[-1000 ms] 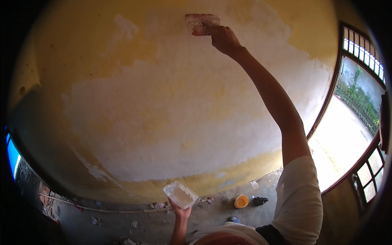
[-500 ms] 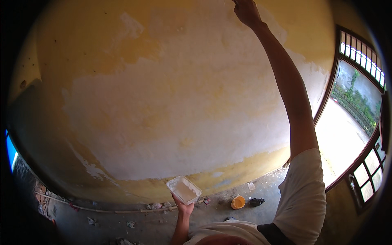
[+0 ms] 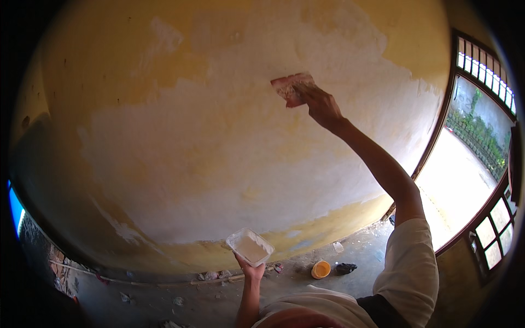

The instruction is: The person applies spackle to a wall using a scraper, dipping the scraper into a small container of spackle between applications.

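Holding the scraper (image 3: 289,86) calls for a grip at its right edge, where the right hand (image 3: 324,108) closes on it, fingers bent over the near face; the thumb's position cannot be told. The scraper is in front of the upper middle of the wall (image 3: 202,145), tilted; whether its edge touches the surface cannot be told. Judged by its thin, flat form, it is light and fairly stiff, perhaps flexing a little at the edge. Wet residue may make the face slippery; the edge nearest the hand is the surer hold.

Supporting the tub (image 3: 234,238) is the left hand (image 3: 251,270), closed around its underside at the lower end, in front of the foot of the wall. The tub is probably light, with thin walls that may bow if squeezed; a hold from beneath suits it better than a pinch at the rim.

Appearance: the scraper is reddish, roughly rectangular and crusted with pale residue. The tub is translucent, rectangular with rounded corners, tilted, and contains off-white paste (image 3: 251,250).
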Available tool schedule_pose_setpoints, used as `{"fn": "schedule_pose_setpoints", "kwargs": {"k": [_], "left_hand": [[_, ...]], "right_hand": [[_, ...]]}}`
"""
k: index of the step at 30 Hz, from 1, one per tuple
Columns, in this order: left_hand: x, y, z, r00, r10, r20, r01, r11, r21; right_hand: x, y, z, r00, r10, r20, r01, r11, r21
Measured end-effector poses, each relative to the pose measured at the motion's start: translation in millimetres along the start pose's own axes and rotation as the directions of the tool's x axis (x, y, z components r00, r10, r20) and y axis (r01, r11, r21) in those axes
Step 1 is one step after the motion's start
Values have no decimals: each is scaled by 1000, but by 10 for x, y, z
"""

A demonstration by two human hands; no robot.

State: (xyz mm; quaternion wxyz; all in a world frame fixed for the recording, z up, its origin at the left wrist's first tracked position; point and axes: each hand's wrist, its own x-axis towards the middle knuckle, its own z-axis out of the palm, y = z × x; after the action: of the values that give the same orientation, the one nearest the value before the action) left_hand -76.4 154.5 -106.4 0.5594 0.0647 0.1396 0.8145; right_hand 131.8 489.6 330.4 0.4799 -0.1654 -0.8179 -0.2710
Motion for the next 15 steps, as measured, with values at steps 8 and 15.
{"fn": "schedule_pose_setpoints", "kwargs": {"k": [8,15], "left_hand": [[-11,38,50,999,35,33,-37,998,44],[9,-7,22,995,81,50,-83,996,32]], "right_hand": [[33,-339,-321,994,21,111,-29,997,67],[2106,11,-705,939,-116,-323,88,991,-100]]}}
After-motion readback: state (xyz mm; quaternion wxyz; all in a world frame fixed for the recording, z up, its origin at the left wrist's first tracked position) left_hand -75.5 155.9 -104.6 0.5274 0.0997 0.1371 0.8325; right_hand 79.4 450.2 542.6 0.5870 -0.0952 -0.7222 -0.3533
